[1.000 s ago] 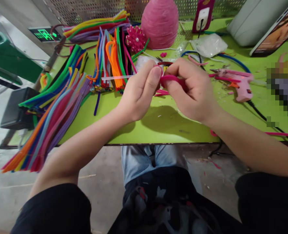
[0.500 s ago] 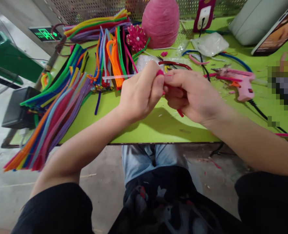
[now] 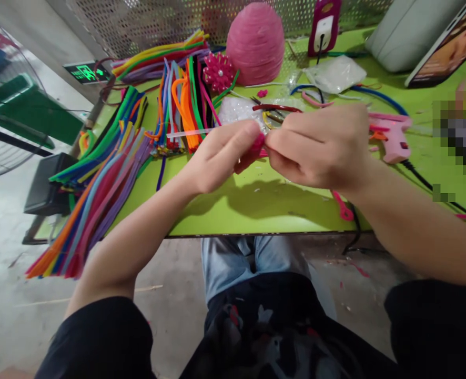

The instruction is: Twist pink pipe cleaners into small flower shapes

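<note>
My left hand (image 3: 223, 155) is closed, thumb on top, around a small bunched piece of magenta pipe cleaner (image 3: 259, 142). Against its right side press the fingertips of my right hand (image 3: 322, 150), curled closed with the knuckles up. Both hands meet above the front half of the table, and most of the piece is hidden by fingers. Below my right hand a red-pink strip with a rounded end (image 3: 344, 208) sticks out; its other end is hidden. Just left of my left hand a pale translucent stick (image 3: 188, 133) shows.
Bundles of coloured pipe cleaners (image 3: 102, 184) lie at left, some overhanging the green table's edge (image 3: 233, 221). Behind stand a pink wrapped dome (image 3: 255, 45) and a magenta flower (image 3: 219, 72). A pink glue gun (image 3: 396, 138), its cord, plastic bags (image 3: 337, 73) and a phone (image 3: 446, 47) are at right.
My right hand has rolled over, knuckles now up, and the red-pink strip has swung out to the right. My left hand has opened its grip slightly, showing more of the magenta piece.
</note>
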A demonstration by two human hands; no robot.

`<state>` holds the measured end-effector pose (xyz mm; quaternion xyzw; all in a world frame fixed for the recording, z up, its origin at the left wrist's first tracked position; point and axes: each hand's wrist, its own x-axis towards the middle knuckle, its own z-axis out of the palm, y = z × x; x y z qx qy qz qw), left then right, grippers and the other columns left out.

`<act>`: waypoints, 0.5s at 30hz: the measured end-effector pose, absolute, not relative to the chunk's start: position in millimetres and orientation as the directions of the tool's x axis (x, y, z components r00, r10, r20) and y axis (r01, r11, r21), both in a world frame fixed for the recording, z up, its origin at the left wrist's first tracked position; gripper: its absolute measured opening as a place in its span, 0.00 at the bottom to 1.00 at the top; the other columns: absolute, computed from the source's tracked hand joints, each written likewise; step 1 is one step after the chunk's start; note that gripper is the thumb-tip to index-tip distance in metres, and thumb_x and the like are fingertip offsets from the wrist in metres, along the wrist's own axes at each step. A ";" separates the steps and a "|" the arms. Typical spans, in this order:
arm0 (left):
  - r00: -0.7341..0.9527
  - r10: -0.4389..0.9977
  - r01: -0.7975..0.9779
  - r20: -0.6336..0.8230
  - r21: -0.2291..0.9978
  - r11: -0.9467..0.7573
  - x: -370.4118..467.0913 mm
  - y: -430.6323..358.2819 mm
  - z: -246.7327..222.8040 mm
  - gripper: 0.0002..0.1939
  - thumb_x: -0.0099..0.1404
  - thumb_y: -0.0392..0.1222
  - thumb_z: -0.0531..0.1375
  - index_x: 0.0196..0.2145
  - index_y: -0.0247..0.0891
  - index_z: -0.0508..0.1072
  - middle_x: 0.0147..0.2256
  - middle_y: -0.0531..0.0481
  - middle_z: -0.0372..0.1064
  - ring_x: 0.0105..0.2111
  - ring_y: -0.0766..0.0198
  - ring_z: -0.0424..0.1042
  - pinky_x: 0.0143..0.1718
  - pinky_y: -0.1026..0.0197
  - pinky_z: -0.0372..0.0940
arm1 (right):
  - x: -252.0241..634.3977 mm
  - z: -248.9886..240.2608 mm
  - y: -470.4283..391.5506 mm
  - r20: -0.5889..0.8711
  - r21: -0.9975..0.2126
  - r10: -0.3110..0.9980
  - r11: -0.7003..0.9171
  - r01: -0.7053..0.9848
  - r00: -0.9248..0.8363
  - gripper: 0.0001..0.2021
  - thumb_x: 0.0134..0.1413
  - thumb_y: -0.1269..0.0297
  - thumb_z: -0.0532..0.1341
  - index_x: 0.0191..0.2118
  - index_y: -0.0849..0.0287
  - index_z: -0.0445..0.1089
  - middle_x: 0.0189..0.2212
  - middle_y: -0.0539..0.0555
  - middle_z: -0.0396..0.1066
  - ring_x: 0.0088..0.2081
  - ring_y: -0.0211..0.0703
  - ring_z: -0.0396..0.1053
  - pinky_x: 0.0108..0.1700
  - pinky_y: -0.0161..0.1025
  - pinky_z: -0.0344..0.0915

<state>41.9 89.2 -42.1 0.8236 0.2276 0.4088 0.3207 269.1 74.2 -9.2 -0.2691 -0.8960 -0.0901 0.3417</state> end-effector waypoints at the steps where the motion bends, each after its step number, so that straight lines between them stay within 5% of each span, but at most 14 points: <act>1: 0.573 0.590 0.137 0.568 0.644 -0.753 41.5 88.0 -40.6 0.23 0.83 0.57 0.50 0.32 0.43 0.67 0.21 0.54 0.63 0.18 0.66 0.61 0.25 0.56 0.60 | 269.0 -9.3 74.8 0.635 -0.053 0.454 0.832 0.552 -0.625 0.15 0.71 0.63 0.60 0.29 0.56 0.72 0.26 0.50 0.59 0.29 0.39 0.48 0.32 0.43 0.37; 5: 0.524 0.451 0.279 0.722 0.355 -0.892 41.5 86.7 -38.4 0.16 0.82 0.51 0.51 0.37 0.44 0.68 0.27 0.52 0.66 0.22 0.64 0.66 0.25 0.56 0.56 | 257.2 -14.5 67.1 0.645 -0.438 0.583 0.812 0.385 -0.495 0.12 0.67 0.65 0.64 0.30 0.56 0.71 0.27 0.49 0.62 0.30 0.37 0.53 0.34 0.41 0.44; 8: 0.423 0.293 0.313 0.858 0.166 -0.935 44.3 89.9 -42.0 0.12 0.81 0.48 0.53 0.37 0.44 0.67 0.27 0.52 0.65 0.23 0.64 0.67 0.24 0.57 0.53 | 241.5 -14.5 55.0 0.368 -0.923 0.860 0.383 -0.032 -0.354 0.11 0.67 0.68 0.63 0.31 0.57 0.70 0.22 0.45 0.56 0.25 0.33 0.50 0.28 0.35 0.45; 11: 0.403 0.097 0.376 0.910 -0.068 -0.924 44.0 100.2 -43.7 0.10 0.79 0.45 0.53 0.38 0.43 0.68 0.28 0.51 0.64 0.25 0.63 0.67 0.25 0.57 0.50 | 228.3 -6.3 44.4 -0.022 -0.923 0.883 -0.199 -0.330 -0.469 0.13 0.67 0.69 0.60 0.27 0.58 0.66 0.18 0.40 0.44 0.19 0.30 0.36 0.20 0.31 0.37; 15: 0.417 -0.277 0.350 0.865 -0.434 -0.830 37.7 118.7 -41.6 0.18 0.82 0.51 0.50 0.40 0.40 0.73 0.32 0.49 0.70 0.29 0.61 0.69 0.27 0.56 0.52 | 222.7 0.3 37.0 -0.146 -0.883 0.790 -0.376 -0.282 -0.596 0.20 0.73 0.68 0.56 0.25 0.56 0.60 0.18 0.39 0.36 0.18 0.29 0.32 0.19 0.30 0.38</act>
